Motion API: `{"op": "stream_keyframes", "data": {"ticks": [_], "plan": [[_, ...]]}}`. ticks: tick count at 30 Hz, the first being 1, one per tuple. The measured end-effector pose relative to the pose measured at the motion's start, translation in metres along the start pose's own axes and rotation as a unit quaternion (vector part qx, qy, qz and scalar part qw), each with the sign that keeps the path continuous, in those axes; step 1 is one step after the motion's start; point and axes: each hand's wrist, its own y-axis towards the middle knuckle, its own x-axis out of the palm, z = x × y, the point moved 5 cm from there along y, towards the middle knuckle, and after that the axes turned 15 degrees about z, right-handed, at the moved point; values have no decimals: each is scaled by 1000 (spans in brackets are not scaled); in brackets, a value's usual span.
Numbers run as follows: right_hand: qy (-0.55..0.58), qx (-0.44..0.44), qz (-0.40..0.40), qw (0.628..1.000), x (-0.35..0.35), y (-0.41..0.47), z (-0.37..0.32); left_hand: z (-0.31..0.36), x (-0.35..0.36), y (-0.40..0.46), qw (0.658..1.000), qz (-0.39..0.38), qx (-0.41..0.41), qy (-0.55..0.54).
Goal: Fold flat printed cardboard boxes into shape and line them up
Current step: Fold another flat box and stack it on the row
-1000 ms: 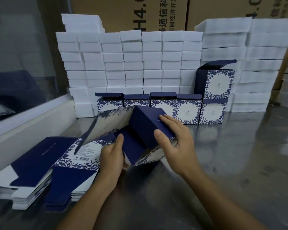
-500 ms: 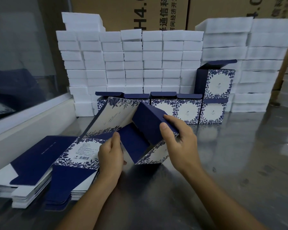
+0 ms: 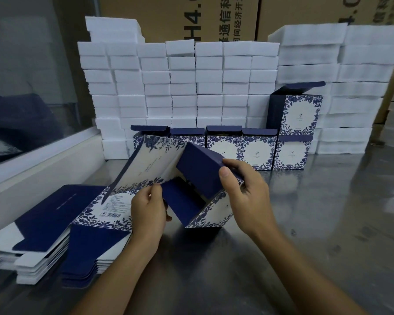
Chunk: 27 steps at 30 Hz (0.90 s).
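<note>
A half-folded navy and white floral box [image 3: 198,171] is held over the steel table [image 3: 316,223]. My left hand [image 3: 148,210] pinches a lower edge of its white floral panel. My right hand [image 3: 243,192] grips the navy flap, thumb on top and fingers curled behind. A stack of flat box blanks [image 3: 55,226] lies at the left. Several folded boxes [image 3: 257,151] stand in a row at the back, with one more box [image 3: 298,112] stacked on the right end.
Stacks of white foam blocks [image 3: 182,83] form a wall behind the row, with taller foam piles [image 3: 350,87] at the right. Brown cartons [image 3: 214,17] stand behind them. A glass partition with a white sill [image 3: 39,160] runs along the left.
The box has opened wider: the white floral panel swung up and left, and the navy flap rose under my right hand. Both hands kept their hold.
</note>
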Motion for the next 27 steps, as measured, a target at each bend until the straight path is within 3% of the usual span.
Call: {"op": "stream_keyframes", "data": {"ticks": [3, 12, 19, 23, 27], "plan": [[-6, 4, 2, 1000, 0, 1, 1, 3, 3, -5, 1000, -21, 2, -13], [9, 14, 33, 999, -7, 3, 4, 12, 17, -24, 983, -178, 22, -49], [41, 80, 84, 992, -10, 5, 13, 23, 15, -32, 981, -175, 46, -67], [19, 162, 54, 985, -5, 4, 31, 22, 14, -28, 989, -129, 35, -67], [42, 226, 24, 973, -2, 1, 46, 19, 15, -24, 987, -147, 24, -59]]}}
